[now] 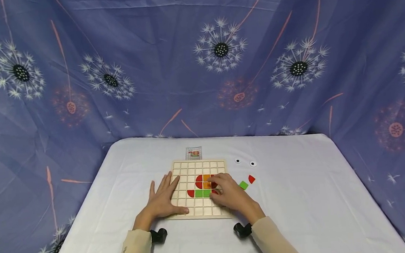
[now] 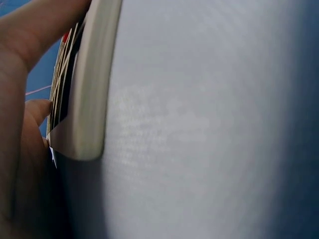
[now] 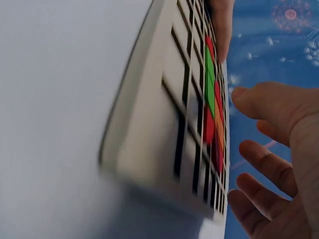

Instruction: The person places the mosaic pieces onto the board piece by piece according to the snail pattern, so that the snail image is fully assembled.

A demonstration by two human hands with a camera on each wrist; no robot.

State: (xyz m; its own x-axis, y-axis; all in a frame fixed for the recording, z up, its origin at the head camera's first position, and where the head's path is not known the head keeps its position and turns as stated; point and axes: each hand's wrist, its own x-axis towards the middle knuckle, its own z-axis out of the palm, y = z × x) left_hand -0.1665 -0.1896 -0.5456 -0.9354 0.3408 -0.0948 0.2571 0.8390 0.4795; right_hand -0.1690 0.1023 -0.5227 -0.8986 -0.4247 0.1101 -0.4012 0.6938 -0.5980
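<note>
A wooden grid board (image 1: 197, 211) lies on the white table. My left hand (image 1: 161, 201) rests on its left side with the fingers spread and the thumb along the near part. On the grid sit red quarter-round pieces (image 1: 198, 179), orange squares (image 1: 206, 178) and green squares (image 1: 202, 193) in one cluster. Over the right end of this cluster, my right hand (image 1: 231, 193) has its thumb and fingers bent but apart, hiding part of the pieces. The right wrist view shows nothing between the right thumb (image 3: 259, 102) and fingertips, which hover above the board face.
A small picture card (image 1: 193, 153) with a coloured figure on a grid lies behind the board. To the right are a loose green square (image 1: 243, 185), a red quarter-round piece (image 1: 252, 178) and two white eye discs (image 1: 253, 164). A patterned blue curtain (image 1: 167, 64) hangs behind the table.
</note>
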